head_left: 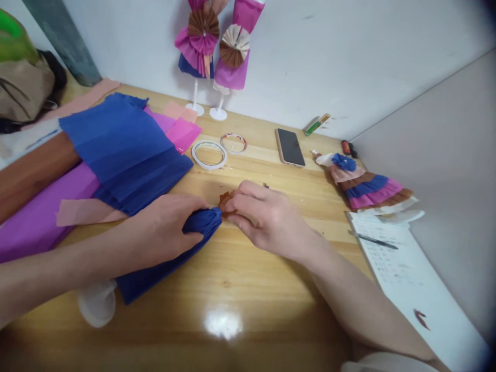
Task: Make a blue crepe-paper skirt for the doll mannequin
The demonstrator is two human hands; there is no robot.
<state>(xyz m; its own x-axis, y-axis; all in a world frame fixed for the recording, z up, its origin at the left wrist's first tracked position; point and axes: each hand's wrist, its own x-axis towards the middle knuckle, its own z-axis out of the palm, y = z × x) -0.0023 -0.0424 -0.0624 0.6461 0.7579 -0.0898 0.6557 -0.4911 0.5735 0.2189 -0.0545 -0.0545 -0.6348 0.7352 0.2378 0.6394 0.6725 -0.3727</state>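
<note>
My left hand [166,227] is closed around a gathered piece of blue crepe paper [155,274], which flares out below the wrist toward the lower left. Its bunched end points right. There, my right hand [263,217] pinches a small crumpled piece of brown crepe paper [225,202] against or right beside that end; I cannot tell whether the two are joined. A white round base [97,306] sticks out from under the blue paper, beneath my left forearm.
Sheets of blue [127,150], purple [50,206] and brown crepe paper [34,168] cover the left side. Tape rolls [210,166] and a phone [290,147] lie farther back. Two paper-dressed stands [219,113] lean at the wall. At right are another paper dress [375,191] and written sheets [422,299] with a pen [377,241].
</note>
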